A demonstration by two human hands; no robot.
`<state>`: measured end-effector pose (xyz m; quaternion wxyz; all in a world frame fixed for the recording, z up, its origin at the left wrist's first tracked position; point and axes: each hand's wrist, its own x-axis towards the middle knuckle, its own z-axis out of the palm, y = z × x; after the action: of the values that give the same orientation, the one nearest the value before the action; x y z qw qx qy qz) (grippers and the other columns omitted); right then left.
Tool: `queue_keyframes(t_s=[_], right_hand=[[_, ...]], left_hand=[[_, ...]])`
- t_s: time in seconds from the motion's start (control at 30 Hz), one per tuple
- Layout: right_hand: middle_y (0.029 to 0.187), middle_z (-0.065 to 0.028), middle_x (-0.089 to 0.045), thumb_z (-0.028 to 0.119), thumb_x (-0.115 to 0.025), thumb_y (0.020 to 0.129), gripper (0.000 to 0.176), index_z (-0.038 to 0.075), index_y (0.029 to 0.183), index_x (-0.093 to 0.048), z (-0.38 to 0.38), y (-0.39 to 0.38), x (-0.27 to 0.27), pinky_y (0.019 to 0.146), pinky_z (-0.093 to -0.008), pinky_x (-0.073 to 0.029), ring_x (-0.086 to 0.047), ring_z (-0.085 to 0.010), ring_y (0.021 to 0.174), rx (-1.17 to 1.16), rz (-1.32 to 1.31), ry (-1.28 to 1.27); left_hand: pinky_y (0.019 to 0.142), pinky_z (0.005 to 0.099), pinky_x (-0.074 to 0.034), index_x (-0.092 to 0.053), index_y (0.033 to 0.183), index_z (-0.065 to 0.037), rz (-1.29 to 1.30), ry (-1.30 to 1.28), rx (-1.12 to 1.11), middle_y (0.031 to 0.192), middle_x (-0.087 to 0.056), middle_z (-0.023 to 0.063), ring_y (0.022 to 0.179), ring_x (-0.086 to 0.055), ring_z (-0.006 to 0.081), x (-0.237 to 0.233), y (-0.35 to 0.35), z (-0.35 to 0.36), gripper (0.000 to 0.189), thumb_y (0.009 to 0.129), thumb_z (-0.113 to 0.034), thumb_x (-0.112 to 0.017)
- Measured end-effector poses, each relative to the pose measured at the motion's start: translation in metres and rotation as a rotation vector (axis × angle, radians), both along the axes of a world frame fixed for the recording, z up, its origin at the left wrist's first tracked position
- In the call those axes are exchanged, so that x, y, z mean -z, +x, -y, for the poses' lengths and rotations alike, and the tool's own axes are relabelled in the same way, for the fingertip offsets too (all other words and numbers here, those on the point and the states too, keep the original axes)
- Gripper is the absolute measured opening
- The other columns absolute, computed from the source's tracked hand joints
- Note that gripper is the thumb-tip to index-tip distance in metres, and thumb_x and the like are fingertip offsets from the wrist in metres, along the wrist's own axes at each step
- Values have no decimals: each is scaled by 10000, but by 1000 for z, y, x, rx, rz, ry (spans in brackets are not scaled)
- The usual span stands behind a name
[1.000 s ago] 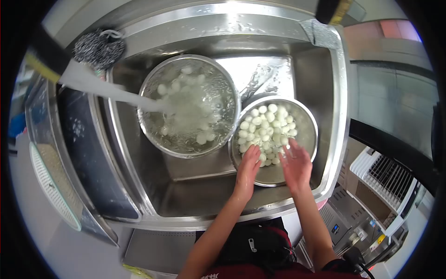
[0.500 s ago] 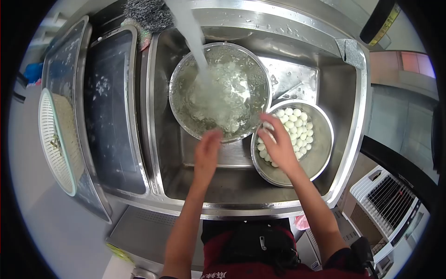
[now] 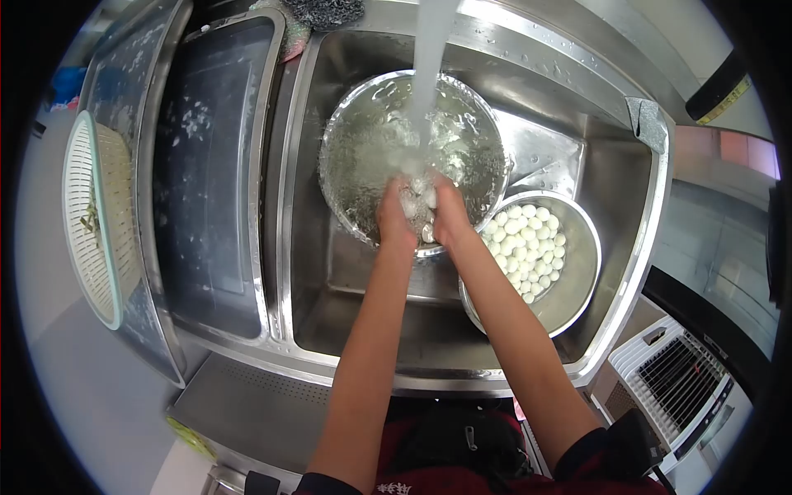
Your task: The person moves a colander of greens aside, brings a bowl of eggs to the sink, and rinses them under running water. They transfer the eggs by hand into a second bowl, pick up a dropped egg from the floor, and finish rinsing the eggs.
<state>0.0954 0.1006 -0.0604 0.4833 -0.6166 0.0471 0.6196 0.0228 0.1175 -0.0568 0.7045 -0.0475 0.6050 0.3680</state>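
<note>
My left hand (image 3: 396, 213) and my right hand (image 3: 448, 206) are cupped close together at the near side of a large metal bowl (image 3: 331, 177) full of water. Between them show a few whitish, wet, rounded shapes, likely small white balls (image 3: 428, 198); splashing water blurs them, and my fingertips are partly hidden. A thick stream of running water (image 3: 431, 74) falls into the bowl just beyond my fingers. To the right, a smaller metal bowl (image 3: 583, 276) holds many small white, egg-like balls (image 3: 528, 247) in some water; my right forearm passes over its left edge.
Both bowls stand in a steel sink (image 3: 363, 326). Left of it lean dark metal trays (image 3: 214, 173) and a pale green-rimmed basket (image 3: 103, 223). A steel-wool scourer (image 3: 326, 11) lies at the back left; a grey cloth (image 3: 648, 122) hangs over the back right corner.
Both hands have moved into the large bowl and come together under the stream. My right hand has left the edge of the smaller bowl. The camera view has shifted slightly.
</note>
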Motion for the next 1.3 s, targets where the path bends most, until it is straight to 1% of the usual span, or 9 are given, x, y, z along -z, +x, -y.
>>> queue_keyframes(t_s=[0.17, 0.5, 0.63, 0.77, 0.9, 0.97, 1.13, 1.23, 1.3], right_hand=[[868, -71, -540, 248, -468, 786, 235, 66, 930, -503, -2, -1, -36, 752, -333, -424, -518, -208, 808, 319, -438, 202], [1058, -116, -494, 280, -467, 786, 295, 56, 973, -514, 64, 50, -99, 894, -369, -326, -456, -260, 986, 660, -561, 328], [1216, -116, -345, 351, -431, 794, 494, 66, 1191, -358, 112, 78, -107, 951, -388, -255, -318, -265, 1132, 713, -506, 346], [1172, -103, -399, 369, -422, 794, 493, 56, 1172, -384, 128, 86, -123, 947, -390, -252, -314, -247, 1121, 729, -380, 234], [1203, -98, -381, 313, -420, 812, 428, 31, 1133, -415, 128, 92, -117, 972, -390, -206, -286, -244, 1151, 669, 3, 123], [1205, -98, -388, 254, -413, 828, 365, 20, 1107, -436, 108, 97, -126, 974, -386, -205, -295, -239, 1162, 381, 339, 211], [1037, -128, -513, 160, -435, 800, 324, -18, 1066, -484, 21, 84, -111, 851, -256, -336, -465, -178, 986, -151, 598, 257], [1066, -174, -501, 206, -444, 797, 351, 12, 1089, -472, -16, 63, -50, 851, -311, -347, -487, -275, 971, -379, 755, 161], [1100, -208, -474, 236, -411, 805, 368, 28, 1104, -468, -28, 51, -28, 863, -354, -341, -459, -346, 1001, -508, 1143, 104]], left_hand=[[768, 287, -419, -507, 971, 13, 97, 207, -62, 938, -534, 91, 871, -522, 186, -21, 2, 4, 299, 805, -228, -445], [949, 358, -276, -333, 1155, 56, 496, 94, -192, 1198, -364, 196, 1126, -349, 275, -93, 29, 42, 452, 868, -290, -285], [988, 362, -208, -280, 1209, 29, 699, -52, -165, 1268, -294, 150, 1182, -274, 249, -96, 41, 86, 544, 860, -388, -290], [1003, 353, -169, -255, 1231, 21, 782, -60, -59, 1281, -286, 131, 1202, -246, 231, -103, 48, 114, 554, 863, -391, -291], [1000, 332, -165, -256, 1242, 15, 525, -71, 241, 1290, -283, 122, 1201, -255, 208, -108, 31, 109, 496, 868, -300, -336], [984, 309, -198, -301, 1231, 2, 42, 465, 706, 1274, -311, 121, 1181, -285, 189, -104, 3, 84, 441, 858, -222, -371], [917, 301, -283, -333, 1205, 12, -548, 678, 486, 1198, -390, 131, 1105, -367, 228, -37, -49, 19, 402, 831, -117, -405], [912, 324, -282, -314, 1221, -2, -628, 524, 370, 1202, -384, 134, 1112, -359, 259, -7, -38, 1, 431, 830, -156, -413], [891, 341, -297, -374, 1178, 11, -708, 370, 268, 1155, -431, 149, 1085, -386, 290, 3, -23, -8, 430, 822, -226, -415]])
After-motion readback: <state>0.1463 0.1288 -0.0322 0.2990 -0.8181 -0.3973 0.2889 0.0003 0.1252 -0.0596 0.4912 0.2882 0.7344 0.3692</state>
